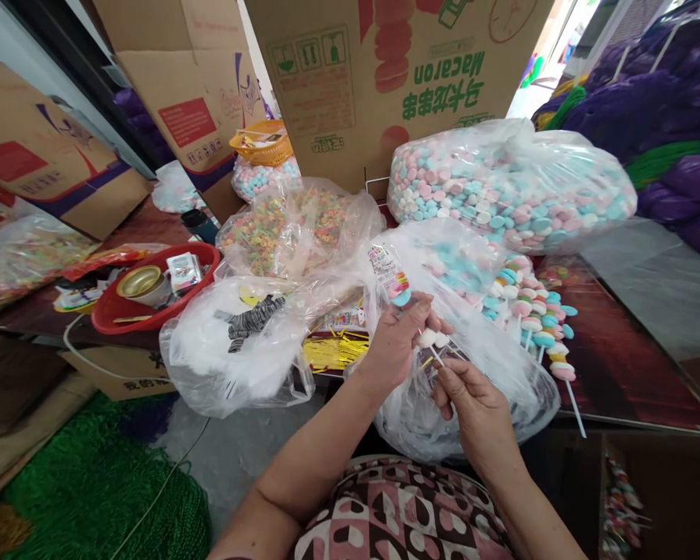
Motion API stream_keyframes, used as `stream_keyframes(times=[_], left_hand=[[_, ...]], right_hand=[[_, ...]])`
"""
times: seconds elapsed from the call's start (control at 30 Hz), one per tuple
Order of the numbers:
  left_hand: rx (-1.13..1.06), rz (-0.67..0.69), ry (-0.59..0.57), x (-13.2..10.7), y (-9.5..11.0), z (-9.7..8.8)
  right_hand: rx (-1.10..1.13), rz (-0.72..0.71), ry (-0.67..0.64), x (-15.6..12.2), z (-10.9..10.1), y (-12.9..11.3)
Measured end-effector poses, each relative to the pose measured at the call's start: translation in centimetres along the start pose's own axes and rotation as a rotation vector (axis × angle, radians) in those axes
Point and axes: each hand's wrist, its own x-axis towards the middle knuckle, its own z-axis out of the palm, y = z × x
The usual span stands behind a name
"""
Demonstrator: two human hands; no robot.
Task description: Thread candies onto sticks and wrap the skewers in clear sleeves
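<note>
Blown-out daylight upper right, glare on plastic bag, stretched edges

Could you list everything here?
Macaron carton: 1, brown, back centre
Other cartons: several, brown, left
Pastel sweets bags: several, pink-blue, back
Small sweets bags: 2, orange-green, centre, far left
Basket: 1, orange, rear left
Basin: 1, red, left
Striped bundle: 1, grey, front left
Strips: 1 bundle, gold, centre
Loose skewers: several, multicoloured, right
Wrapped bundles: several, purple, right
Strands: 1 heap, green, floor left
Table: 1, dark red, beneath
Held skewer: 1, white stick, both hands
Left hand: 1, bare, centre
Right hand: 1, bare, centre
</note>
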Motion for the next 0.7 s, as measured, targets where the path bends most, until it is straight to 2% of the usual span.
stream_keyframes(times=[0.1, 0.23, 0.37, 0.47, 0.6, 0.7], left_hand=[[0.014, -0.030, -0.018, -0.5, 0.2, -0.2], [-0.031, -0.004, -0.082, -0.1, 1.8, -0.8], [-0.098, 0.089, 0.060, 0.9, 2.7, -0.8], [-0.111, 0.102, 0.133, 1.0, 2.1, -0.3], [-0.098, 0.098, 0.135, 0.6, 1.1, 0.2], [-0.061, 0.078, 0.127, 0.5, 0.7, 0.2]], right_hand=[[0.033, 0.001, 0.022, 0.0, 0.2, 0.3], [0.040, -0.039, 0.043, 0.1, -0.2, 0.7], [-0.017, -0.005, 0.032, 0.1, -0.7, 0.9], [-0.059, 0.037, 0.061, -0.1, -0.7, 0.9], [-0.059, 0.032, 0.133, -0.4, -0.3, 0.6], [0.001, 0.029, 0.094, -0.5, -0.1, 0.3]])
